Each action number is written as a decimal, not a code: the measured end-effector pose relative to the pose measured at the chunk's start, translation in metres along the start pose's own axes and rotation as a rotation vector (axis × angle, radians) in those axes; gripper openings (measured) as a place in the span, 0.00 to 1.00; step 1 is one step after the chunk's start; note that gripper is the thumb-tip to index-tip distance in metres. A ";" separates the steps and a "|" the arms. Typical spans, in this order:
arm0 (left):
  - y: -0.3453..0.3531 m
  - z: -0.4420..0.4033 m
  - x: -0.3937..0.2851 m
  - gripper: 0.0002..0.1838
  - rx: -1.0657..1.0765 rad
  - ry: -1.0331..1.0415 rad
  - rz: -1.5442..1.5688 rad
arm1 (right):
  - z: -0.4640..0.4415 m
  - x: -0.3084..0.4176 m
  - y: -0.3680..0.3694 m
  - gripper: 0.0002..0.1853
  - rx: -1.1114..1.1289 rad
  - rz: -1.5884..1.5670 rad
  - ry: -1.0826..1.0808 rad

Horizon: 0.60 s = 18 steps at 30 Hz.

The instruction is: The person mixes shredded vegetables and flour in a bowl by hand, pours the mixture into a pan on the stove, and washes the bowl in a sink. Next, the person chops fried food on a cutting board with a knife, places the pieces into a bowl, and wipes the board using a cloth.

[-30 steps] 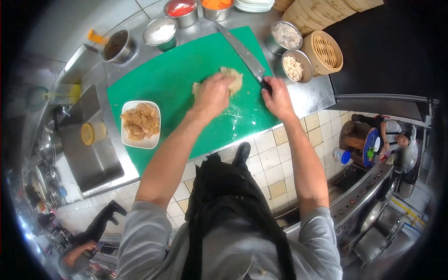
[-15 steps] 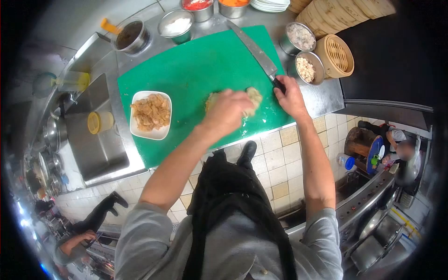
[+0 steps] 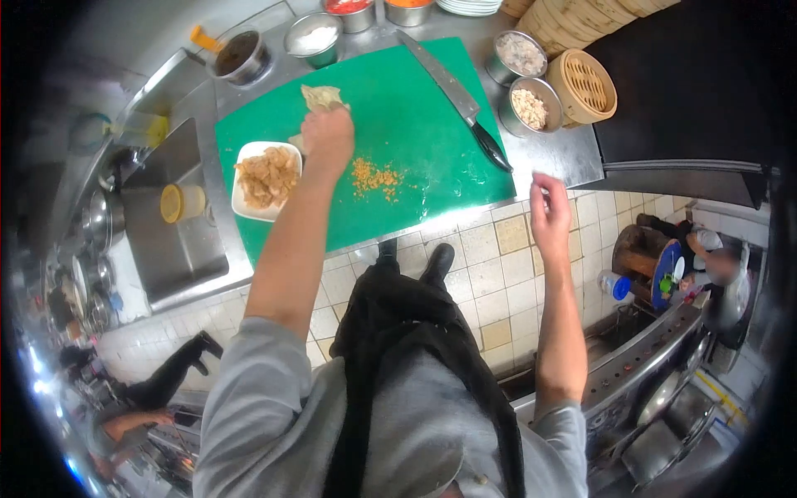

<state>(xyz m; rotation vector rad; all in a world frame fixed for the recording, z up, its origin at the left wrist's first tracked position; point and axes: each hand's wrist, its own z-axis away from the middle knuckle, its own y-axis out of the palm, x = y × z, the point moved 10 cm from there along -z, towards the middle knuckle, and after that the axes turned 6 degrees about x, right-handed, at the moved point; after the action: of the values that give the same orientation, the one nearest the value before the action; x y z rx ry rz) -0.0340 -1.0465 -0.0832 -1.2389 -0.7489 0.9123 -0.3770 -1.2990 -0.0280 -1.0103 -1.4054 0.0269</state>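
My left hand (image 3: 330, 133) is over the left part of the green cutting board (image 3: 398, 100), its fingers closed on a pale yellowish, crumpled piece of food (image 3: 320, 95) whose kind I cannot make out. Another pale piece (image 3: 297, 143) shows beside the wrist, next to a white dish (image 3: 241, 203) of brown chopped meat-like pieces (image 3: 268, 177). Orange-brown crumbs (image 3: 375, 178) lie on the board. My right hand (image 3: 551, 207), empty with loosely curled fingers, hangs just off the counter's front edge. Near it, the kitchen knife (image 3: 448, 87) rests on the board, handle towards me.
Metal bowls with pale food (image 3: 520, 56) and light chopped bits (image 3: 529, 109) stand right of the board, beside a bamboo steamer (image 3: 586, 87). More tubs (image 3: 312, 37) line the back. A sink (image 3: 178, 249) is at left. Other people work at both sides.
My right hand has let go of the knife and drawn back off the counter. My left hand has moved left and away from me with the pale piece, uncovering the crumbs.
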 end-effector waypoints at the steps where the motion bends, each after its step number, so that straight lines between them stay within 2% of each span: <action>1: -0.004 0.012 -0.004 0.13 -0.007 -0.017 -0.004 | 0.017 -0.010 -0.007 0.10 -0.019 -0.027 0.039; 3: -0.012 0.045 -0.021 0.10 0.013 0.021 0.180 | 0.052 -0.026 -0.011 0.08 -0.060 -0.137 0.123; 5: 0.000 0.064 -0.032 0.08 -0.021 0.097 0.232 | 0.082 -0.041 -0.007 0.08 -0.066 -0.273 0.200; 6: -0.002 0.073 -0.033 0.08 -0.036 0.084 0.227 | 0.095 -0.049 -0.002 0.08 -0.048 -0.327 0.231; 8: -0.006 0.092 -0.042 0.12 -0.016 0.186 0.460 | 0.119 -0.060 0.005 0.08 -0.010 -0.376 0.263; 9: -0.012 0.099 -0.041 0.12 -0.027 0.178 0.460 | 0.123 -0.065 0.010 0.08 0.019 -0.413 0.313; 11: -0.039 0.118 -0.034 0.22 -0.228 0.182 0.648 | 0.129 -0.070 0.010 0.08 0.046 -0.401 0.310; 12: -0.042 0.125 -0.034 0.22 -0.226 0.184 0.653 | 0.133 -0.073 0.008 0.08 0.065 -0.389 0.317; 14: -0.059 0.146 -0.006 0.27 -0.436 0.061 0.715 | 0.134 -0.079 0.001 0.08 0.083 -0.372 0.324; 18: -0.035 0.184 0.024 0.28 -0.498 -0.026 0.722 | 0.138 -0.091 -0.008 0.08 0.090 -0.412 0.320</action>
<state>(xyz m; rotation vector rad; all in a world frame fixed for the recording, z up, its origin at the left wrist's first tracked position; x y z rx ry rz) -0.1776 -0.9446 -0.0155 -2.0095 -0.5611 1.3707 -0.5152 -1.2774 -0.1169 -0.6048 -1.2783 -0.3572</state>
